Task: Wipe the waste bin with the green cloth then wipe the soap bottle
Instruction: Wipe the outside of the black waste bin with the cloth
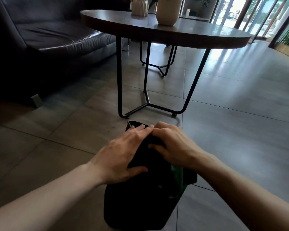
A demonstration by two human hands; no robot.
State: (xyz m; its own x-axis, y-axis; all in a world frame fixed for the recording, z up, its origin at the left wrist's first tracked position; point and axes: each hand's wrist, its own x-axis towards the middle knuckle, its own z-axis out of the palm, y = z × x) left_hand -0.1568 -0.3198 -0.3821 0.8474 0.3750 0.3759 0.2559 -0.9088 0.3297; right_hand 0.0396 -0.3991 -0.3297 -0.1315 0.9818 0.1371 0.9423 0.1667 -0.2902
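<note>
A black waste bin (140, 200) stands on the tiled floor right below me, in front of the round table. My left hand (123, 154) lies flat on the bin's top, fingers spread and thumb over its near side. My right hand (172, 145) presses on the right of the bin's top, closed over the green cloth (178, 178), which hangs down the bin's right side under my wrist. Most of the cloth is hidden by the hand. No soap bottle can be made out for certain.
A round dark table (165, 32) on thin black metal legs (119, 77) stands just beyond the bin, with two pale vases (168, 11) on it. A dark leather sofa (45, 39) fills the left. Glass doors (257, 14) are at the far right.
</note>
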